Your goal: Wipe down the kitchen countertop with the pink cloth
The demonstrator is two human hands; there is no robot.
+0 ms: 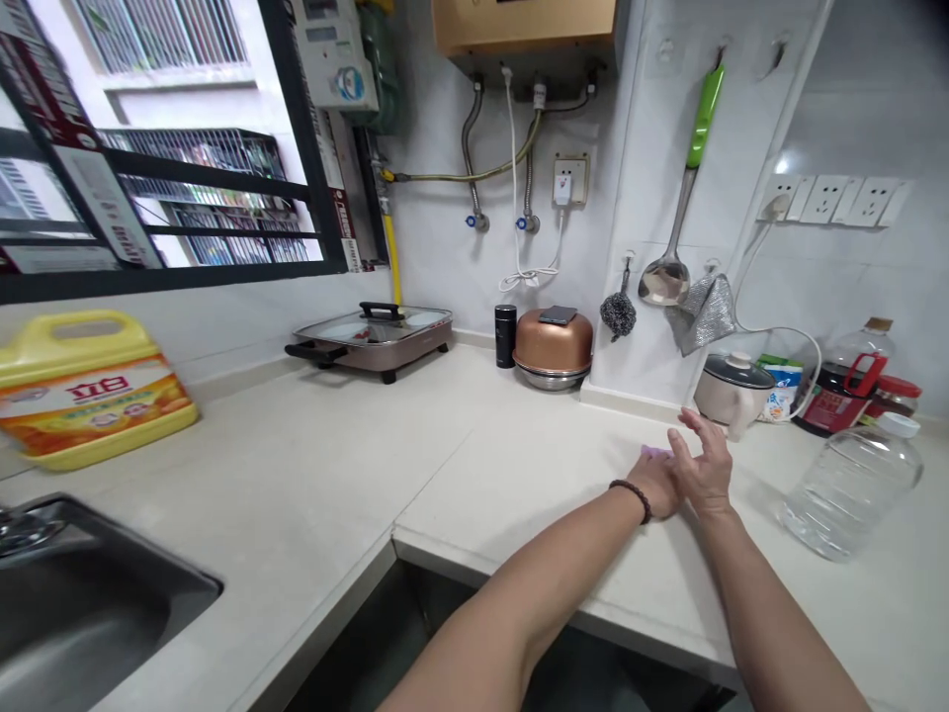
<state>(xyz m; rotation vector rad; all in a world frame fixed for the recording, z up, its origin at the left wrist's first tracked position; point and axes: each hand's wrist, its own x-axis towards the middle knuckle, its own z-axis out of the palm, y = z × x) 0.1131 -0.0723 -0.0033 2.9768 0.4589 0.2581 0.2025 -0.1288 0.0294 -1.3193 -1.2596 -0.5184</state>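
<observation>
Where a small purple thing (655, 451) peeks out on the counter (474, 465), just in front of the white pot (733, 388), the left hand (659, 485) lies over it. Whether the fingers pinch it or only press on it I cannot tell. The right hand (704, 467) rests against the left, fingers spread wide, holding nothing. To my eye the risk lies in the crowding: a push toward the pot could knock it into the wall, and an elbow swinging to the right of the pot could shove over the big clear bottle (852, 485) there.
</observation>
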